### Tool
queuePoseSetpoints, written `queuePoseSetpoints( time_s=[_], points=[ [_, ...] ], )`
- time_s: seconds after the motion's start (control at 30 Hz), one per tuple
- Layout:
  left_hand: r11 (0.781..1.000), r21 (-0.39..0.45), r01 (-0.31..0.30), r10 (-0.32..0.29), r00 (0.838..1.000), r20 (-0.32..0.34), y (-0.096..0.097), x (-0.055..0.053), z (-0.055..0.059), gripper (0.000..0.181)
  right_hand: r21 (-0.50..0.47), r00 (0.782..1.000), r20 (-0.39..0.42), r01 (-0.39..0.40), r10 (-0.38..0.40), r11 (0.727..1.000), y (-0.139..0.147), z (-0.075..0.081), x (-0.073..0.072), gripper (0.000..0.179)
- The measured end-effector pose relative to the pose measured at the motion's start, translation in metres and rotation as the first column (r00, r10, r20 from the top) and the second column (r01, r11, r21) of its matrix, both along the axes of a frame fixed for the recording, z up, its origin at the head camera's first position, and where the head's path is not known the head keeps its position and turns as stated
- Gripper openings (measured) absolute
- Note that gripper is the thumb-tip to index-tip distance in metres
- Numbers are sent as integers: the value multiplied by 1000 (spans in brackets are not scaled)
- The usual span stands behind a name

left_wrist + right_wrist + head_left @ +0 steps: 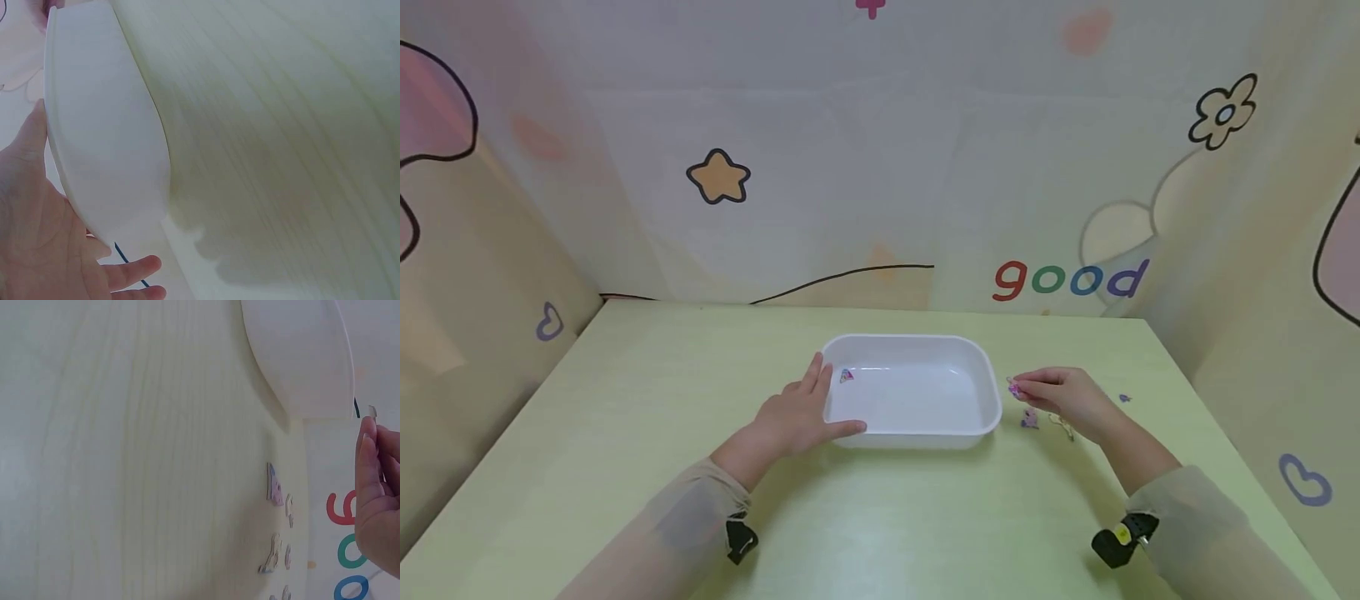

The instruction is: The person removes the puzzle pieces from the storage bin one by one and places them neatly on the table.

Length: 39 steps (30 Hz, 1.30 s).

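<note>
A white rectangular plastic tray (910,438) sits on the table. My left hand (797,417) spans its near left corner, thumb along the front rim and straight fingers on the left side. The left wrist view shows that palm (37,231) against the tray's wall (109,125). Inside the tray, toward its left end, lies a small colourful cutout (847,376). Just right of the tray, my right hand (1075,402) pinches a small flat pink-and-purple cutout (1014,389) between thumb and fingers, above the table. In the right wrist view, only its thin edge (372,411) shows past the fingertips.
Under and beside the right hand lie more small flat cutouts: a pink-purple one (1029,418), a pale yellowish one (1063,426) and a small purple one (1124,398). The right wrist view has several standing out from the tabletop (156,456). A printed cloth (850,183) hangs behind the table.
</note>
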<state>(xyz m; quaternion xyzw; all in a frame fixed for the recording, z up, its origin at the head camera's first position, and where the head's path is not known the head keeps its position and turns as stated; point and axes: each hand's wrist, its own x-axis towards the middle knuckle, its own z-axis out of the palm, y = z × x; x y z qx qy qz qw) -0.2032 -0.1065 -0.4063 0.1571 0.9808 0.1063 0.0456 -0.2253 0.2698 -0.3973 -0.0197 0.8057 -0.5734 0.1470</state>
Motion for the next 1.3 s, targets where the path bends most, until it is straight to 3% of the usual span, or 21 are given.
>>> queuePoseSetpoints(
  time_s=[0.3,0.53,0.67,0.9,1.3],
  points=[
    [999,-32,-2,2,1000,8,1,-1,1,107,63,999,-5,39,-39,997,33,-11,9,48],
    [1000,-28,4,-4,1000,-2,1,-2,-1,108,34,996,-5,89,-89,995,58,-19,15,48],
    [1000,-30,-2,2,1000,1,0,-2,-1,110,88,995,-38,95,-92,992,70,-22,15,50],
    [1000,-16,-1,1,1000,7,1,0,2,108,237,991,-59,128,-117,963,91,-29,13,52],
    [1000,-25,3,-3,1000,-7,2,-1,1,107,324,982,-69,191,-178,927,119,-40,12,52]
  ],
)
